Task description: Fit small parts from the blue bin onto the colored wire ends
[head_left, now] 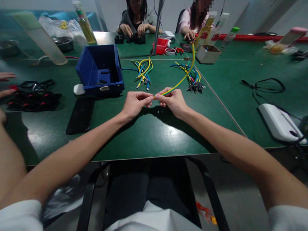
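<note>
Between my hands is a yellow-green wire [181,81], arching up and away to the right. My right hand [174,101] pinches it close to its near end. The fingertips of my left hand [136,103] are closed at that same end, touching the right fingertips; the tip itself is hidden by the fingers. Beyond the left hand lies a bundle of yellow, green and blue wires [143,71] with ring terminals. Past the right hand is a second bundle [190,73], its near ends covered with black sleeves [196,87]. A blue bin [101,87] holding small black pieces stands left of my hands.
A black phone [80,116] lies left, near several black parts [34,101] and another person's hand [1,84]. Two people sit across the green table [155,139]. A red bin [161,46], cardboard box [208,54] and bottles stand farther back. At right is a white device [280,122] with cables.
</note>
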A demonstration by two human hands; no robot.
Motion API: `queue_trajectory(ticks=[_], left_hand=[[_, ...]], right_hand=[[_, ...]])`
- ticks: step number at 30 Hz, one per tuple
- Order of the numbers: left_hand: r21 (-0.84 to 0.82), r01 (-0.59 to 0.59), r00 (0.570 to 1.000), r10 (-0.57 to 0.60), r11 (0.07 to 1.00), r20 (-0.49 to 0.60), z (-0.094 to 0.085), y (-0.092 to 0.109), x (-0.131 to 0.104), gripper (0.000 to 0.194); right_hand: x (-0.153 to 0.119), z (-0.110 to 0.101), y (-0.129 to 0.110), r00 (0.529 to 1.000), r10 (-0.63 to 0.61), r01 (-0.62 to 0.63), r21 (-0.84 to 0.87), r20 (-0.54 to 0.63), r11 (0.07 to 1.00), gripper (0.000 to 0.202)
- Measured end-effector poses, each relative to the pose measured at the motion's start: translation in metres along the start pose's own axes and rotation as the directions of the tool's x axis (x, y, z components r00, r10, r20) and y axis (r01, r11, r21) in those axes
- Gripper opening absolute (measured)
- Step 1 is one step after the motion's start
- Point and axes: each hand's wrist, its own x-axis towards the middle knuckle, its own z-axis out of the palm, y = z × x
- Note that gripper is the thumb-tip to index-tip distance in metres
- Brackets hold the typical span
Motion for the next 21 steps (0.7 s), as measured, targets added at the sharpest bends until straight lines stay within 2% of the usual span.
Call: queue_trajectory(ticks=[2, 5, 9, 11, 13, 15, 18, 21], left_hand=[[0.047, -0.046, 0.999, 0.047, 0.998, -0.017, 0.000, -0.001, -0.002, 0.042], [0.175, -0.198, 0.976, 0.209, 0.965, -0.051, 0.000, -0.001, -0.006, 0.034], [0.334, -0.443, 0.889, 0.456, 0.832, 0.042, -0.003, -0.001, -0.009, 0.019], [0.368, -0.486, 0.866, 0.494, 0.792, 0.081, -0.003, 0.001, -0.010, 0.015], [0.377, -0.434, 0.893, 0.446, 0.819, 0.059, -0.002, 0.004, -0.011, 0.014], [0.346, -0.325, 0.939, 0.343, 0.880, 0.010, 0.000, 0.006, -0.011, 0.017], [0.213, -0.188, 0.980, 0.197, 0.959, -0.022, 0.002, 0.005, -0.007, 0.027], [0.037, -0.093, 0.996, 0.093, 0.995, -0.009, 0.003, -0.001, 0.001, 0.036]], right_hand=[[-0.001, 0.001, -0.001, 1.000, 0.014, -0.014, -0.001, -0.007, 1.000, 0.044], [-0.005, 0.004, -0.004, 0.996, 0.088, -0.087, 0.078, -0.011, 0.993, 0.045], [-0.010, 0.008, -0.008, 0.983, 0.179, -0.183, 0.210, 0.039, 0.961, 0.047], [-0.010, 0.009, -0.009, 0.979, 0.195, -0.204, 0.239, 0.062, 0.949, 0.047], [-0.010, 0.009, -0.009, 0.979, 0.198, -0.205, 0.236, 0.057, 0.950, 0.047], [-0.010, 0.009, -0.008, 0.982, 0.187, -0.189, 0.210, 0.026, 0.959, 0.047], [-0.007, 0.006, -0.004, 0.989, 0.149, -0.144, 0.159, -0.017, 0.977, 0.046], [-0.003, 0.004, -0.001, 0.995, 0.094, -0.088, 0.111, -0.045, 0.990, 0.045]])
